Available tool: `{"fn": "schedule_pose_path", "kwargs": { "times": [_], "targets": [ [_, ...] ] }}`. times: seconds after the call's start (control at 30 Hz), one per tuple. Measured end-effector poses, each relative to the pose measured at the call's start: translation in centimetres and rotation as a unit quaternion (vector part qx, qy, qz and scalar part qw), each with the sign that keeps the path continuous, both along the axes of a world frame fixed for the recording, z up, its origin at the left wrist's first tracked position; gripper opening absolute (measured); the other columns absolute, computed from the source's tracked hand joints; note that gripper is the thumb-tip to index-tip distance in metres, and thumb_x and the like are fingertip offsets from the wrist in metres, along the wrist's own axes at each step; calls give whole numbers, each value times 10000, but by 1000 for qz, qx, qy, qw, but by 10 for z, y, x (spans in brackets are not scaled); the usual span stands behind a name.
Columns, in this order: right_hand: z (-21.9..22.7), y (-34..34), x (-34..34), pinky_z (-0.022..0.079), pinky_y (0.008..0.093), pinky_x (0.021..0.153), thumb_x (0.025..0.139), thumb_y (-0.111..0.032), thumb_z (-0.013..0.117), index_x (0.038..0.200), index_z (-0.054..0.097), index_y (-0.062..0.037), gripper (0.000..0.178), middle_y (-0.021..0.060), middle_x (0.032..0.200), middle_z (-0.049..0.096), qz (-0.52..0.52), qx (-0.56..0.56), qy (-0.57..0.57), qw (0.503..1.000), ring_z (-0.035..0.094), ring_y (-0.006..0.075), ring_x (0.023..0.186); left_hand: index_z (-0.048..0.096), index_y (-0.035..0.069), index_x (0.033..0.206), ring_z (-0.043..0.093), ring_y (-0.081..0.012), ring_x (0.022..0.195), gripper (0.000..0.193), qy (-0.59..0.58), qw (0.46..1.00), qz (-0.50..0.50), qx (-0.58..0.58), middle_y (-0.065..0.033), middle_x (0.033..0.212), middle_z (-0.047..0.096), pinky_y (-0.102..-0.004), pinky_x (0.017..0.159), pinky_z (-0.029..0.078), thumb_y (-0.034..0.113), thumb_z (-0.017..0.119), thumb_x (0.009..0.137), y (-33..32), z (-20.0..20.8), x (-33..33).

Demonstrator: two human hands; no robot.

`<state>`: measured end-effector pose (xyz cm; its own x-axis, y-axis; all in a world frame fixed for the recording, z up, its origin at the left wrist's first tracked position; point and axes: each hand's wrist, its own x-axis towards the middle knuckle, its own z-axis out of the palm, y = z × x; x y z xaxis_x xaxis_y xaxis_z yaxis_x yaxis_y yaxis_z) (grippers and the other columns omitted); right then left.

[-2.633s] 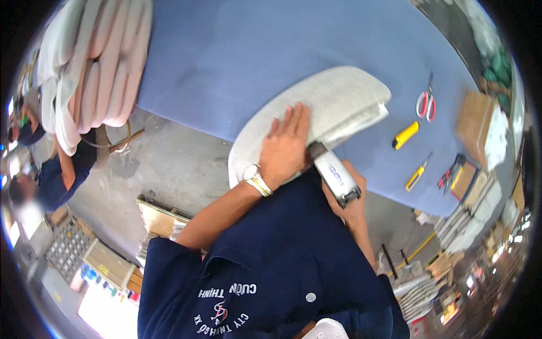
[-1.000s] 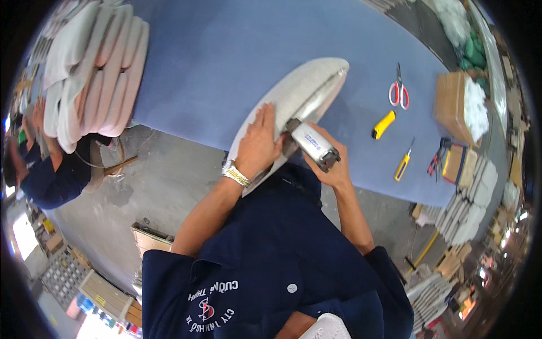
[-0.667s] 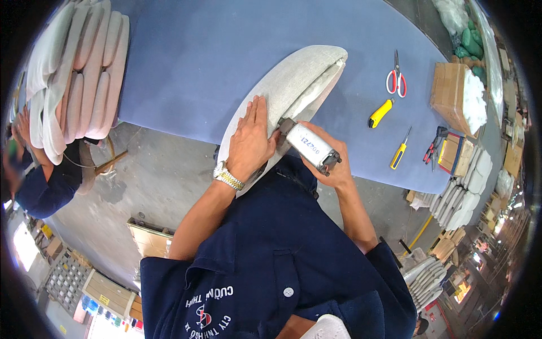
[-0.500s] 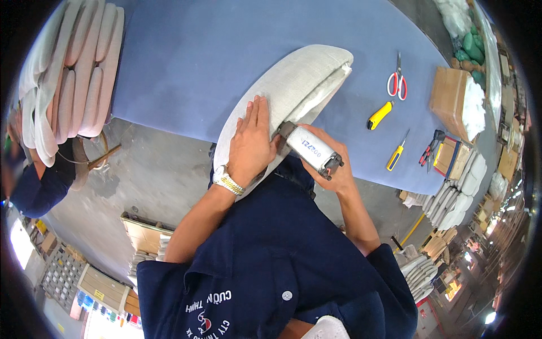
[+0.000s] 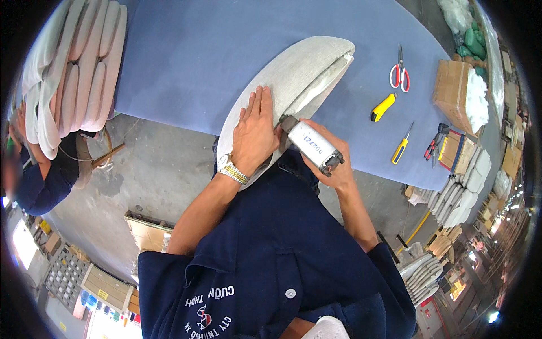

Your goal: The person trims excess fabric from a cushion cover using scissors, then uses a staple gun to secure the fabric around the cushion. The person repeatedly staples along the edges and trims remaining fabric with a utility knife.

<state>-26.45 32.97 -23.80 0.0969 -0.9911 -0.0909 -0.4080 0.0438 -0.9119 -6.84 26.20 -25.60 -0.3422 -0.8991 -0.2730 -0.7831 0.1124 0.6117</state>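
The grey cushion (image 5: 296,70) lies under the flattened left grip (image 5: 254,135) — right grip (image 5: 340,169) clasping a silver stapler (image 5: 311,144).

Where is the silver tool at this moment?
The silver tool is just right of centre in the head view, gripped by the right hand, its dark nose at the cushion beside the left hand.

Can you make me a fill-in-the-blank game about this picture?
1. The left hand lies on the pale cushion, and the left arm wears a ____.
2. The silver tool is held by the ____.
3. The scissors lie on a table coloured ____.

Missing words: watch; right hand; blue.
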Motion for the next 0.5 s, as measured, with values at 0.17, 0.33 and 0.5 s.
{"fn": "schedule_pose_path", "kwargs": {
  "times": [0.17, 0.33, 0.5],
  "targets": [
    [8, -6, -2, 554, 362, 978, 786, -116, 755, 1381, 631, -70, 609, 173, 1309, 703, 23, 53, -3, 998, 700, 348, 1185, 268, -67, 1576, 366, -448, 1498, 920, 7, 1000, 18, 8, -335, 1601, 348, -599, 1160, 400, 62, 758, 809, 6, 1, -2],
    [13, -15, 2, 550, 355, 952, 766, -86, 756, 1370, 633, -60, 617, 175, 1282, 712, 24, 79, -19, 996, 715, 337, 1157, 261, -80, 1570, 385, -457, 1482, 948, 8, 1000, 19, 4, -348, 1584, 364, -601, 1157, 404, 50, 778, 786, 2, -4, -2],
    [1, -4, 4, 544, 327, 920, 789, -33, 710, 1365, 632, -23, 582, 150, 1196, 730, 6, 7, -9, 1000, 726, 240, 1038, 269, -101, 1553, 399, -465, 1468, 933, 16, 999, 26, 43, -358, 1565, 384, -590, 1170, 396, 34, 781, 785, -4, 4, 0]
  ]
}}
